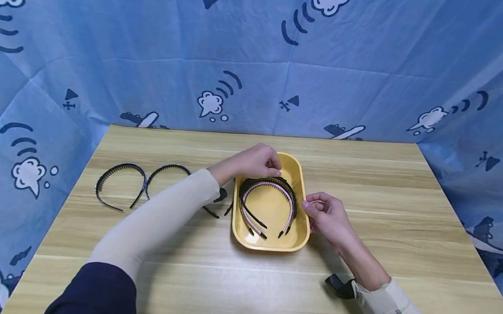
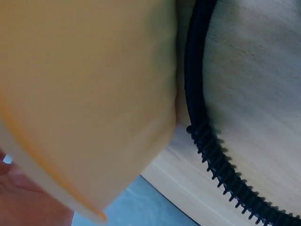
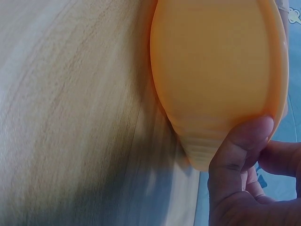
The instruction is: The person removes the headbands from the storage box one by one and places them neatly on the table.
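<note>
Reaching over the yellow tray, my left hand has its fingers bent down and its thumb beside them. They pinch at the top of a black headband that lies slantwise over the others. Inside the tray are several nested headbands, among them a pink one with dark tips. My right hand grips the tray's right rim; in the right wrist view its thumb presses the outer wall. The left wrist view shows the tray's outer wall, with part of a hand beyond the rim.
Left of the tray, a dark toothed headband lies on the wooden table, and another headband is partly hidden by my left sleeve. A black toothed headband lies close beside the tray. Blue patterned cloth hangs behind the table.
</note>
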Demonstrator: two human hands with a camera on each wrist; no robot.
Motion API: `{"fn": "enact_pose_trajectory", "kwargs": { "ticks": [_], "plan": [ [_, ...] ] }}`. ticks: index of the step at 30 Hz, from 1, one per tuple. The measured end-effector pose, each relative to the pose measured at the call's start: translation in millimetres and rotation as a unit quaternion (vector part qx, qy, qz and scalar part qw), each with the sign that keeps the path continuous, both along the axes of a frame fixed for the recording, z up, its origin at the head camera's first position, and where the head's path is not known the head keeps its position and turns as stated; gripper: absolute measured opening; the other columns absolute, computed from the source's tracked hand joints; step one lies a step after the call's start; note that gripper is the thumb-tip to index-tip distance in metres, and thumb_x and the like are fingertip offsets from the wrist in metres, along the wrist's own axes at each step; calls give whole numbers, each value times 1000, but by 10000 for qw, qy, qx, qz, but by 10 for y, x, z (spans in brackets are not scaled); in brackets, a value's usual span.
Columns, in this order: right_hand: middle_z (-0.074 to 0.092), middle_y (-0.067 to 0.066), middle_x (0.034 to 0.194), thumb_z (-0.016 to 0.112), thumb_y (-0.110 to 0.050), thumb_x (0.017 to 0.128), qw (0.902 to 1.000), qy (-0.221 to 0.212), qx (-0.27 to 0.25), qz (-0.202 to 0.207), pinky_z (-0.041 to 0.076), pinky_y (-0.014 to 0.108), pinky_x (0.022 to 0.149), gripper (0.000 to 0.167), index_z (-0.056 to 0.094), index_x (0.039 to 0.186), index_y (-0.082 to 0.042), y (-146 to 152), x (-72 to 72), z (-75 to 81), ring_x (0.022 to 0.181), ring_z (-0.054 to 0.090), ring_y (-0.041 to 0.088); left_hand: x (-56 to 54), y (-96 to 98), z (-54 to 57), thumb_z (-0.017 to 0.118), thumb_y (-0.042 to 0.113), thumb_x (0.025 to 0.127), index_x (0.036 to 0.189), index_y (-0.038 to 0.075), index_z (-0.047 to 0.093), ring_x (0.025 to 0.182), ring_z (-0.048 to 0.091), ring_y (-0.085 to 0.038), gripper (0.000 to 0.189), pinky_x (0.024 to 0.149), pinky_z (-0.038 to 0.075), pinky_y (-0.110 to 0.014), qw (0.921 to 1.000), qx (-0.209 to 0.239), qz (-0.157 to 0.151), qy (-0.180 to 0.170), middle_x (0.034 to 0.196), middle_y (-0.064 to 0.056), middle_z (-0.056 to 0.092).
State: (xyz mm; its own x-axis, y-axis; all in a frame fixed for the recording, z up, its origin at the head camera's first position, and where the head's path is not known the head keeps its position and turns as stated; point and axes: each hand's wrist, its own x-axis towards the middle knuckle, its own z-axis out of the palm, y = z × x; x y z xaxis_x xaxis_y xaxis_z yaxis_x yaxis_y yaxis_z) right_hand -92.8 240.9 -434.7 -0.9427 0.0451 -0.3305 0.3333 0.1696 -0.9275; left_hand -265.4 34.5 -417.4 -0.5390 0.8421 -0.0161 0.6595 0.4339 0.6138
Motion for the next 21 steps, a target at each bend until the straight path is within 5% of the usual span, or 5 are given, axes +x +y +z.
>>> {"fn": "enact_pose_trajectory", "kwargs": {
  "ticks": [9, 21],
  "plan": [
    [64, -7, 76, 60, -8, 106, 10000, -29, -44, -42, 51, 24, 52, 28, 51, 126, 9, -4, 0, 2, 58, 56, 7, 0, 96, -70, 72, 16, 100, 106, 3, 81, 96, 72, -18, 17, 89, 58, -27, 9990, -434, -105, 90, 104, -9, 80],
    [64, -7, 76, 60, -9, 106, 10000, -59, -9, -52, 52, 24, 53, 27, 52, 126, 8, -1, 6, 5, 59, 58, 7, 23, 122, -35, 70, 19, 101, 121, 4, 78, 117, 69, -23, 25, 108, 54, -37, 9920, -1214, -181, 299, 125, -8, 77]
  ]
}}
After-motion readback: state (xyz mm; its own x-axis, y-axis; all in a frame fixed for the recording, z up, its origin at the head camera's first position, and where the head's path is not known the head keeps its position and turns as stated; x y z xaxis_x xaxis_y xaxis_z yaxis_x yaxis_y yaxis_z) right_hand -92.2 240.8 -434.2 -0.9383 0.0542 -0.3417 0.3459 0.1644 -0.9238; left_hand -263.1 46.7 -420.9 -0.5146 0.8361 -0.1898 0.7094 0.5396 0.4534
